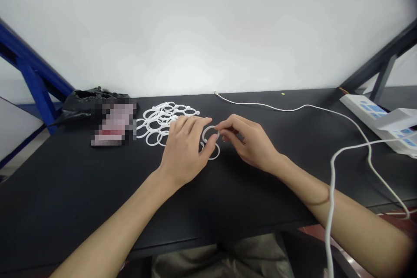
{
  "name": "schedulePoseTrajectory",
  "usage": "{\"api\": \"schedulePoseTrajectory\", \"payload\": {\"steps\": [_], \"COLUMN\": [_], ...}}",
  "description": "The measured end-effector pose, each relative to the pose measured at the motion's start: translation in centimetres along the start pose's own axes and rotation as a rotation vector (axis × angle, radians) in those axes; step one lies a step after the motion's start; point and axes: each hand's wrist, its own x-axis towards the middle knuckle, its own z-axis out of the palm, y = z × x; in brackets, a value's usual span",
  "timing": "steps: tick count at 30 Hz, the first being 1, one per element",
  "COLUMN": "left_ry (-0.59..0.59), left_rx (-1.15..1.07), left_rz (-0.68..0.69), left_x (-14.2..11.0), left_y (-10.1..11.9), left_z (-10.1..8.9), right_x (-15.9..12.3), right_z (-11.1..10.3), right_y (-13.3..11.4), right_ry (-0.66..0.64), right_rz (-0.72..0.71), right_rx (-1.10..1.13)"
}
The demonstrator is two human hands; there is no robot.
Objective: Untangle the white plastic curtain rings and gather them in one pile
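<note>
Near the middle of the black table, my right hand (250,141) pinches the edge of a white plastic ring (208,127) between thumb and fingertips. Below it a second white ring (215,157) shows, overlapping or linked to the first; I cannot tell which. My left hand (184,150) is open around the left side of these rings, its thumb apart from its stretched fingers. The thumb tip lies over the held ring and may touch it. Just behind my left hand lies a loose pile of white rings (153,125), partly covered by its fingers.
A pinkish, blurred-out item (115,124) lies left of the pile, in front of a crumpled black plastic bag (81,104). A white cable (267,104) runs across the back and right of the black table (97,191). White and blue boxes (374,117) sit at right.
</note>
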Motion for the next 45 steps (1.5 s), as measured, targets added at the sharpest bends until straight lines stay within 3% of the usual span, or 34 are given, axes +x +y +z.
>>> {"api": "schedulePoseTrajectory", "payload": {"steps": [11,15,21,26,36,45], "left_ry": [-0.038,0.008,0.035,-0.015,0.002,-0.012], "left_rx": [0.003,0.080,0.235,0.281,0.265,0.256], "left_rz": [0.015,-0.003,-0.266,-0.392,-0.355,-0.378], "left_x": [0.0,-0.4,-1.8,-2.0,-2.7,-2.6], "left_y": [0.0,-1.6,-6.2,-7.7,-9.2,-9.0], "left_z": [0.0,-1.0,-2.9,-2.9,-2.6,-2.6], "right_x": [0.0,-0.4,-0.9,-1.0,-1.0,-0.9], "right_z": [0.1,0.4,0.7,0.9,1.2,1.1], "right_y": [0.1,0.3,0.3,0.4,0.6,0.2], "right_ry": [0.007,-0.008,-0.134,-0.220,-0.275,-0.325], "right_rz": [-0.024,0.055,0.086,0.064,0.050,0.060], "right_rx": [0.002,0.012,-0.114,-0.162,-0.176,-0.176]}}
